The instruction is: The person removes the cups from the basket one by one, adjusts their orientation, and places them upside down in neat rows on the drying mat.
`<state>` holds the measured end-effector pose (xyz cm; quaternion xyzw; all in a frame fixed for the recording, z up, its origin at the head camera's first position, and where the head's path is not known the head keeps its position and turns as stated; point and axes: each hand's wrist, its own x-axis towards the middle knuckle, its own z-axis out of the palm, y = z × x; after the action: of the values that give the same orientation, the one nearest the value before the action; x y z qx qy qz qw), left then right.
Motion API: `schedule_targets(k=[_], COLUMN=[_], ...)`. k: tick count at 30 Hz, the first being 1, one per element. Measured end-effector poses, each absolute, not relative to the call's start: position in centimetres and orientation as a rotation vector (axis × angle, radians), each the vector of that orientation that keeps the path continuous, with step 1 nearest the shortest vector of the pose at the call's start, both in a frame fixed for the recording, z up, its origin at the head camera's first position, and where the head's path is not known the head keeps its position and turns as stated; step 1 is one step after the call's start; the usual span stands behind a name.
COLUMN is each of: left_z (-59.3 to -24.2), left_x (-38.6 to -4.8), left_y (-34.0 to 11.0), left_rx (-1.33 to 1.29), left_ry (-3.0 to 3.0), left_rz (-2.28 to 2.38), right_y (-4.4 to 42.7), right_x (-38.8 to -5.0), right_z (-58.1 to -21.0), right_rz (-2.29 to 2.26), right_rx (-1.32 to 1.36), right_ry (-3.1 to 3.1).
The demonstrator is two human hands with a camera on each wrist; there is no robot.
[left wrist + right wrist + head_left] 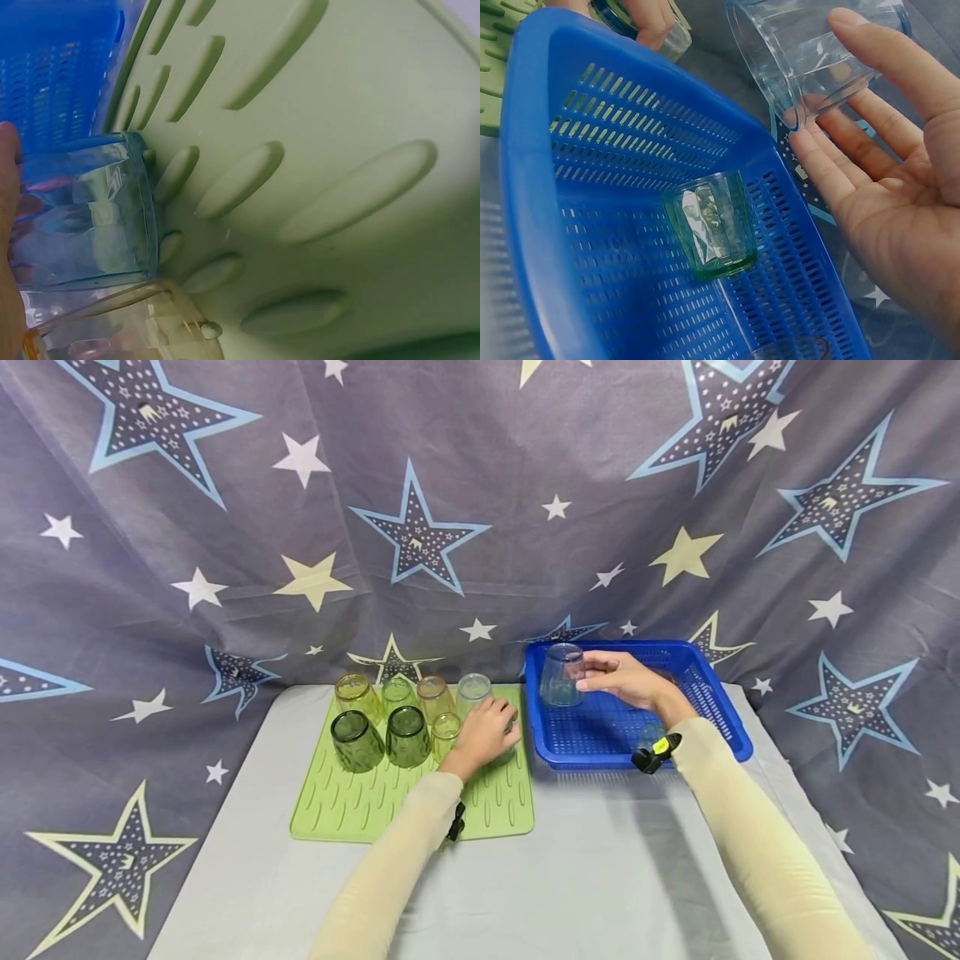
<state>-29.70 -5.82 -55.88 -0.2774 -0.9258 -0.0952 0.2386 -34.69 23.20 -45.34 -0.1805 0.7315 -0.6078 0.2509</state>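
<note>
My right hand (622, 678) holds a clear glass tumbler (561, 677) above the left part of a blue basket (637, 760). In the right wrist view, the thumb lies along one side of this clear tumbler (817, 64) and the fingers support the other. On a green drying mat (390, 814), my left hand (487, 735) curls round a pale blue glass (86, 214), largely hidden by the hand in the head view. Just beside it stands a small yellow glass (446, 732).
Two dark glasses (408, 739) stand at the mat's left, in front of a back row with a yellow glass (357, 695), a green one (397, 692), a pinkish one (435, 695) and a clear one (473, 689). Inside the basket lies a green glass (712, 225). A patterned curtain (450, 610) hangs behind.
</note>
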Motion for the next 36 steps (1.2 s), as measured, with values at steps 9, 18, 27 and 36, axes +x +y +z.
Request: schedule_targets(k=[9, 18, 27, 36], left_z=[-55.6, -54.8, -53.3, -49.2], left_x=[-30.0, -29.5, -29.7, -30.2], left_y=[-5.7, -5.5, -5.3, -4.6], left_rx=[-0.769, -0.754, -0.675, -0.573], left_ry=[-2.586, -2.779, -2.833, -2.414], left_rz=[-0.192, -0.156, -0.41, -0.666], right_y=[23.1, 23.0, 22.5, 21.6], right_x=[-34.7, -34.5, -34.3, -33.6], right_z=[-45.6, -45.5, -45.5, -45.2], right_rz=[-1.665, -1.684, -1.697, -1.725], right_rx=[-0.484, -0.488, -0.497, -0.527], right_ry=[1.982, 1.956, 1.955, 1.96])
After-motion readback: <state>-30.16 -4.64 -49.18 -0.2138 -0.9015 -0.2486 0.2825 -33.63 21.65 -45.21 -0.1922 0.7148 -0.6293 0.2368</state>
